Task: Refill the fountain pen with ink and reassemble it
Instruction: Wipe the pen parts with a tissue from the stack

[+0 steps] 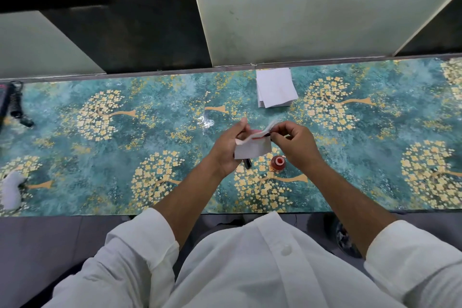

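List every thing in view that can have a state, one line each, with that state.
Left hand: holds a white tissue.
White tissue: folded, red-stained along one edge, wrapped round the pen part.
Right hand: pinches a dark pen part at the tissue.
Dark pen part: mostly hidden; only its tip shows.
Small red ink bottle: upright on the table, open.
Black cylindrical pen piece: lying on the table, apart.
Stack of white paper squares: untouched, at the far edge.

Two hands (226,149) (292,144), one ink bottle (278,163), one paper stack (276,87).

The tissue (252,150) hides most of the pen (267,135) (dark tip shows)
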